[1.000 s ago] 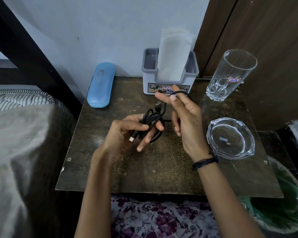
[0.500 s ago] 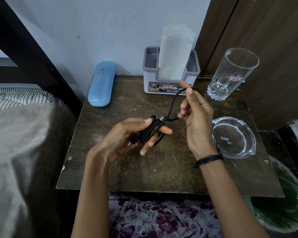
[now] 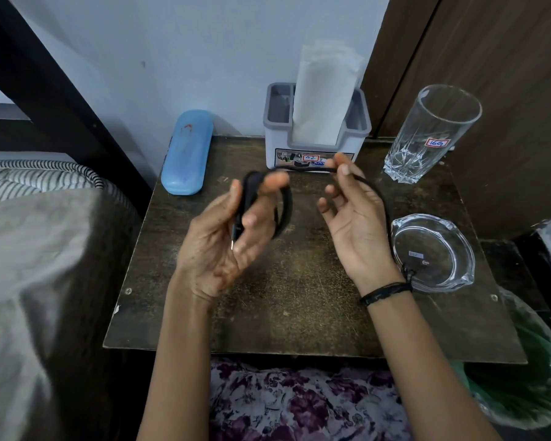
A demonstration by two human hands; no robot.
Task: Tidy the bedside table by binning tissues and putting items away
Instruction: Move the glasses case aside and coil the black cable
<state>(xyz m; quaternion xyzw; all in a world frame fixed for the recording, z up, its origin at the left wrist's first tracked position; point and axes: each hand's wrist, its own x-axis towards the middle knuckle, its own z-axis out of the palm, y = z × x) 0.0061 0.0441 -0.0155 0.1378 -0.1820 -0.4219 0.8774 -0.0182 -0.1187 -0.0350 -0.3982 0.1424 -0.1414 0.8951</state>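
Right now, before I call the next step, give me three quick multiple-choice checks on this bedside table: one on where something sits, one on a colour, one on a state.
1. Where is the glass ashtray?
A. on the table's right side, in front of the tumbler
B. beside the blue case
C. inside the grey holder

2. What colour is the glasses case?
A. red
B. light blue
C. black

3. What state is the black cable in?
A. lying flat on the table
B. dropped in the bin
C. held in the air by both hands

Answers:
1 A: it lies by the right edge, nearer the person than the tumbler.
2 B: its shell is light blue.
3 C: the left hand grips the coil while the right hand pinches the loose strand.
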